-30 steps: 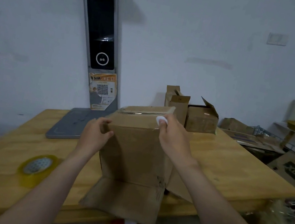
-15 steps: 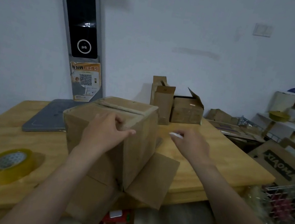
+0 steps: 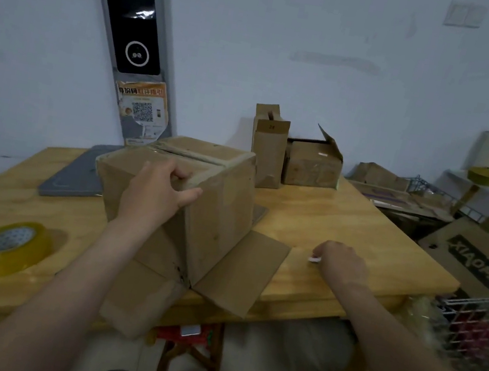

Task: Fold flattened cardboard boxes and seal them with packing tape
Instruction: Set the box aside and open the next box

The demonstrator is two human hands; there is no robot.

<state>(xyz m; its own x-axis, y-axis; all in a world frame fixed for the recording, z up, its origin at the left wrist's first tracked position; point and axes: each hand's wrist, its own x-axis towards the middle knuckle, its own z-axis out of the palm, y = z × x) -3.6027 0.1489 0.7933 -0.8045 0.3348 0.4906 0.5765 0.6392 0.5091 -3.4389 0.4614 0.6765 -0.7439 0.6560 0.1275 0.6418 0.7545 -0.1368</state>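
Observation:
A brown cardboard box (image 3: 219, 210) stands on the wooden table (image 3: 341, 234), turned corner-on to me, its top flaps closed and its lower flaps splayed out over the table's front edge. My left hand (image 3: 156, 193) grips the box's near top corner. Down on the table to the right of the box, my right hand (image 3: 341, 264) is closed around a small white object (image 3: 315, 258). A roll of clear yellowish packing tape (image 3: 11, 246) lies flat on the table at the left.
Two other cardboard boxes (image 3: 296, 158) stand at the table's back. A grey device base (image 3: 76, 176) with a tall dark panel sits behind the box. Flattened cartons (image 3: 476, 263) and a wire basket (image 3: 483, 335) crowd the right. A red stool (image 3: 193, 345) is under the table.
My right hand left the box's top and came down onto the table with the white object. The box was turned so a corner faces me, with my left hand staying on it.

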